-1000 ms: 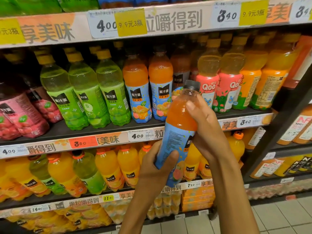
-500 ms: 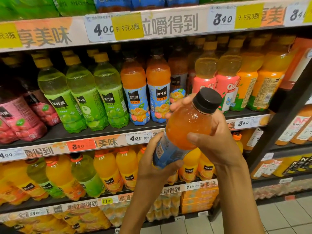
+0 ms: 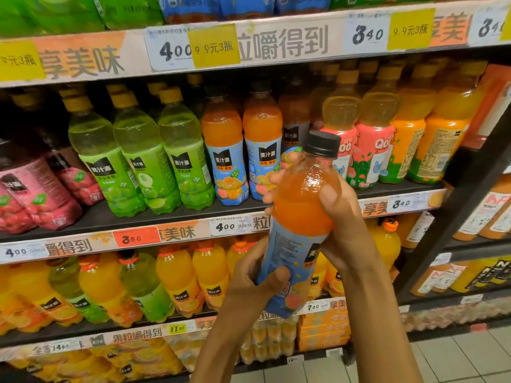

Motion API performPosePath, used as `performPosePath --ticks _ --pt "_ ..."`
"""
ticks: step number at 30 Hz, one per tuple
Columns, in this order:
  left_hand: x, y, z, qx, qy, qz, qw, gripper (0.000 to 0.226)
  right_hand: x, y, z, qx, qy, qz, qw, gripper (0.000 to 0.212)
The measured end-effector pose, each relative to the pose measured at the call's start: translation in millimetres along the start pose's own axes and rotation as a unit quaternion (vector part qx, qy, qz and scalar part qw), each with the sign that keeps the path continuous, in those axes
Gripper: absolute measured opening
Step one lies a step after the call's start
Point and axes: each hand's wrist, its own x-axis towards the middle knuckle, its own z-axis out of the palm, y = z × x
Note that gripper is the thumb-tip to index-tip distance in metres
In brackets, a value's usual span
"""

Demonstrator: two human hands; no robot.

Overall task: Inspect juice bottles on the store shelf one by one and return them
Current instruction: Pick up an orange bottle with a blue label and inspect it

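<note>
An orange juice bottle (image 3: 301,211) with a black cap and blue label is held in front of the middle shelf, tilted with its cap up and to the right. My left hand (image 3: 257,283) grips its lower end, thumb across the label. My right hand (image 3: 340,219) wraps the orange upper part, thumb on the front and fingertips showing at the bottle's left side. Two matching bottles (image 3: 243,150) stand on the middle shelf (image 3: 166,217) just behind it.
Green juice bottles (image 3: 141,153) stand left of the matching pair, pink packs (image 3: 33,189) at far left. Pink-labelled and orange bottles (image 3: 387,134) fill the right. Orange and green bottles (image 3: 138,286) crowd the lower shelf. A dark upright (image 3: 470,194) separates a neighbouring rack. Tiled floor (image 3: 456,360) lies bottom right.
The bottle has been turned in both hands: its cap swung up and toward me, and the label rotated so its side with small print now faces me. Both hands stayed on it.
</note>
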Motion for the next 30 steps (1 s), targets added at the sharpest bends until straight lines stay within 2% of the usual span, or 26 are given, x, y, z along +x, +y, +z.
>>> performPosePath --ticks 5,10,13,16,18,20,21,25,28,30 --pt "5.1 -3.3 -1.7 0.015 0.021 0.015 1.000 0.047 1.7 6.1 1.2 -0.062 0.085 -0.019 0.994 0.030" --pt "8.6 -2.9 -0.2 -0.023 0.078 -0.018 0.997 0.067 4.3 7.9 0.9 -0.041 0.096 0.002 0.995 0.041" --pt "3.8 -5.4 -2.8 -0.075 0.056 -0.063 0.994 0.044 6.0 10.6 -0.6 -0.030 0.109 0.016 0.994 0.049" --pt "-1.1 -5.2 -1.8 -0.118 0.025 -0.101 0.988 0.040 4.2 15.7 -3.5 0.031 0.081 0.039 0.995 0.079" --pt "-1.8 -5.8 0.4 -0.139 0.020 -0.124 0.982 0.040 3.0 16.5 -5.1 0.048 0.059 0.051 0.996 0.078" --pt "0.0 -5.0 4.9 -0.142 0.033 -0.142 0.979 0.044 2.7 16.5 -5.8 0.040 0.074 0.052 0.995 0.074" --pt "2.1 -5.3 6.4 -0.139 0.052 -0.144 0.978 0.047 2.7 17.4 -6.6 0.038 0.086 0.051 0.994 0.070" --pt "16.2 -1.1 7.5 -0.049 0.134 -0.133 0.981 0.044 3.6 18.7 -10.3 -0.018 0.139 0.024 0.990 0.032" --pt "19.3 2.0 14.4 0.011 0.129 -0.093 0.987 0.033 6.7 15.9 -9.1 -0.061 0.158 0.011 0.986 0.034" --pt "15.7 4.2 19.1 0.068 0.126 -0.065 0.988 0.046 7.3 14.2 -8.7 -0.060 0.142 0.017 0.988 0.039"
